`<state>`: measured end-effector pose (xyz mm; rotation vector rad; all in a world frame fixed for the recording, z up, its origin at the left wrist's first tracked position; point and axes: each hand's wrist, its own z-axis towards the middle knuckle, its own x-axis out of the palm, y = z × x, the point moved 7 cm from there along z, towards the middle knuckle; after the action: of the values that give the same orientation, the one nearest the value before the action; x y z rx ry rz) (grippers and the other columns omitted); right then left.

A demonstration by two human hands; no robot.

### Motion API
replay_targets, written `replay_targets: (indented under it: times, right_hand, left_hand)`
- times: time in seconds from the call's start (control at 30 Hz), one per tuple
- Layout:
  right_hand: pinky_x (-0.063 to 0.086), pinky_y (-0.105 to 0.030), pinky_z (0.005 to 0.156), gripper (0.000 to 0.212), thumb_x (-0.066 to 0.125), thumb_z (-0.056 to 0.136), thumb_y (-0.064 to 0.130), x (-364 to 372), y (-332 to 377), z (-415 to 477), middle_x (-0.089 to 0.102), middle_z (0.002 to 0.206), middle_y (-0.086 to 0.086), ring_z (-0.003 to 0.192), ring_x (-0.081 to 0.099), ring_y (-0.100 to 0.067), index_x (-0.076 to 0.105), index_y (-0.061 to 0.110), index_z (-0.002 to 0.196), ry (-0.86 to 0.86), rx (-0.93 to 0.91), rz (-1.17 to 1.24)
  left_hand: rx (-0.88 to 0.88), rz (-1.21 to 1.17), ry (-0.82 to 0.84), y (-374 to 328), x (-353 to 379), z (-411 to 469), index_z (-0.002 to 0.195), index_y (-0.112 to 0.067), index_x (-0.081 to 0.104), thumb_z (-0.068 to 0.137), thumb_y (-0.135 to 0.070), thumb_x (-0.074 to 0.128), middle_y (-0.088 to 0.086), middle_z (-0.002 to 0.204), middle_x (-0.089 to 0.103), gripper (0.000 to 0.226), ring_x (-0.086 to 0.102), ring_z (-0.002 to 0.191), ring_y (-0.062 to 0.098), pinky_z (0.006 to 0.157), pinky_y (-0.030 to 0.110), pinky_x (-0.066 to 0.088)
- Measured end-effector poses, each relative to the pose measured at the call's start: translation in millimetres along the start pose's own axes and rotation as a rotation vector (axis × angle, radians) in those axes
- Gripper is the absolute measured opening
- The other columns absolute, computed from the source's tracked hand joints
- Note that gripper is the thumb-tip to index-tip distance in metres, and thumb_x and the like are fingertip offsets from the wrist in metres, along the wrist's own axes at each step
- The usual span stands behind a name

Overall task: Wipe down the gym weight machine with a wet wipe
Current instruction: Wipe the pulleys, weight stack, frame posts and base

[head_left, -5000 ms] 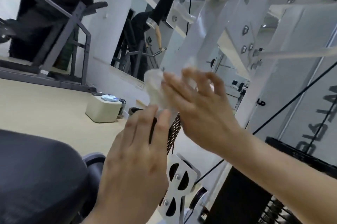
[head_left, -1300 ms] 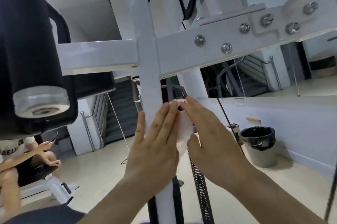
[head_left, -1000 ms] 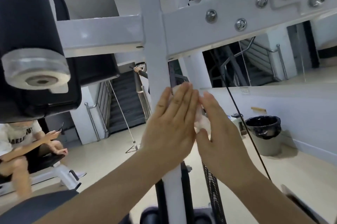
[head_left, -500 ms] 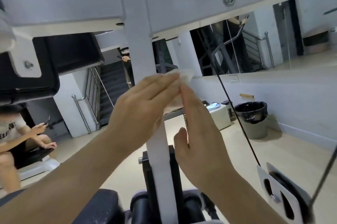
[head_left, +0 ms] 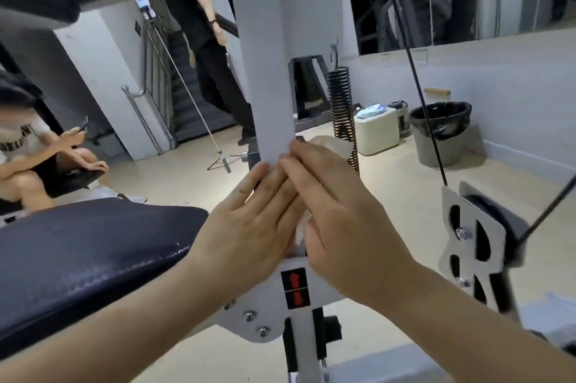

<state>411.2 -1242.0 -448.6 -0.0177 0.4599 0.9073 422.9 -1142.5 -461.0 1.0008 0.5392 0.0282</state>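
The left hand (head_left: 249,226) lay flat against the white upright post (head_left: 268,71) of the weight machine (head_left: 311,2). Its fingers were straight and close together, their tips pointing toward one o'clock. The right hand (head_left: 349,226) lay at its three o'clock, fingers likewise straight, overlapping the left fingertips and pressing the wet wipe (head_left: 327,143) onto the post. Neither hand curled round anything. A crumpled edge of the wipe peeked out past the right fingertips at twelve o'clock, and a pale scrap showed between the two palms; the rest was hidden under the right hand.

At six o'clock of the hands a label with red arrows (head_left: 295,288) sat on the post. The black padded seat (head_left: 87,251) spread out at eight o'clock. A black coil spring (head_left: 341,111) hung just beside the post, at one o'clock of the right hand. At three o'clock stood a metal pulley bracket (head_left: 473,239), with a black cable (head_left: 416,77) running up from it. Toward two o'clock, farther off, a bin (head_left: 441,145) with a black liner stood on the floor near a cream box (head_left: 377,133). At nine o'clock a seated person (head_left: 31,149) held a phone.
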Motion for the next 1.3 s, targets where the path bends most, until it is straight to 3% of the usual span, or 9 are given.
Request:
replay_targets:
  times: [0.13,0.27,0.43,0.6,0.73,0.93,1.07,1.2,1.3]
  right_hand:
    - [0.037,-0.044,0.112,0.052,0.028,0.095,0.011,5,6,-7,0.041,0.151,-0.016,0.144,0.032,-0.027,0.044,0.0,0.143,0.057,-0.05,-0.012]
    - [0.038,-0.043,0.111,0.054,0.035,0.09,0.009,-10,2,17,0.045,0.148,-0.017,0.138,0.042,-0.027,0.046,-0.001,0.141,-0.065,0.001,0.004]
    - [0.039,-0.04,0.102,0.047,0.042,0.085,0.009,1,0,-12,0.057,0.131,-0.01,0.13,0.048,-0.026,0.06,0.007,0.128,0.06,-0.083,-0.234]
    - [0.046,-0.042,0.092,0.038,0.05,0.088,0.009,39,10,-53,0.061,0.121,-0.008,0.121,0.052,-0.026,0.061,0.007,0.125,0.245,-0.213,-0.215]
    - [0.05,-0.044,0.085,0.042,0.052,0.09,0.013,52,10,-63,0.062,0.115,-0.012,0.104,0.058,-0.029,0.055,0.002,0.131,0.285,-0.136,-0.116]
    - [0.05,-0.044,0.065,0.023,0.056,0.094,0.017,65,15,-53,0.064,0.087,-0.009,0.079,0.057,-0.029,0.064,0.006,0.113,0.242,-0.071,0.054]
    - [0.055,-0.037,0.067,0.021,0.053,0.087,0.001,44,-2,-67,0.069,0.091,-0.012,0.082,0.058,-0.027,0.072,0.001,0.098,0.251,-0.263,-0.051]
    - [0.054,-0.035,0.069,0.027,0.081,0.068,0.0,30,-36,-77,0.07,0.092,-0.013,0.082,0.061,-0.031,0.071,0.001,0.094,0.245,-0.191,-0.121]
    - [0.051,-0.034,0.07,0.021,0.061,0.081,-0.004,35,-25,-71,0.068,0.089,-0.011,0.079,0.06,-0.029,0.071,0.002,0.098,0.171,-0.072,0.01]
  left_hand:
    - [0.018,0.033,-0.052,18,-18,-5,0.141,-0.003,0.045,0.101,-0.017,0.034,0.018,0.151,0.036,0.044,0.03,0.143,0.031,0.117,0.05,0.023]
    - [-0.222,0.049,-0.091,47,-33,20,0.152,-0.001,0.023,0.106,-0.032,0.028,0.016,0.16,0.018,0.057,0.018,0.149,0.028,0.12,0.048,0.015]
    - [0.04,0.062,0.104,-11,5,-33,0.15,0.004,0.023,0.104,-0.026,0.027,0.026,0.156,0.02,0.055,0.018,0.146,0.039,0.12,0.05,0.015]
    - [0.145,-0.143,0.058,-41,-2,-55,0.122,0.002,0.063,0.097,-0.007,0.036,0.02,0.121,0.066,0.038,0.062,0.116,0.033,0.11,0.044,0.042]
    - [0.176,-0.373,-0.003,-25,-14,-42,0.091,-0.007,0.074,0.086,-0.004,0.061,0.008,0.094,0.072,0.014,0.069,0.09,0.026,0.094,0.038,0.052]
    - [-0.127,-0.589,-0.031,0,-13,-73,0.103,-0.007,0.073,0.085,-0.011,0.068,0.006,0.106,0.068,0.018,0.06,0.096,0.026,0.08,0.037,0.052]
    - [-0.112,-0.491,0.016,-7,-9,-75,0.116,-0.006,0.069,0.089,-0.015,0.065,0.01,0.114,0.065,0.028,0.058,0.102,0.029,0.086,0.036,0.05]
    - [-0.133,-0.511,0.022,-11,-11,-68,0.118,-0.007,0.068,0.092,-0.02,0.063,0.01,0.112,0.066,0.03,0.059,0.101,0.028,0.085,0.035,0.05]
    - [-0.224,-0.503,0.02,-16,-11,-49,0.111,-0.01,0.071,0.092,-0.027,0.061,0.006,0.093,0.07,0.027,0.062,0.084,0.027,0.07,0.037,0.054]
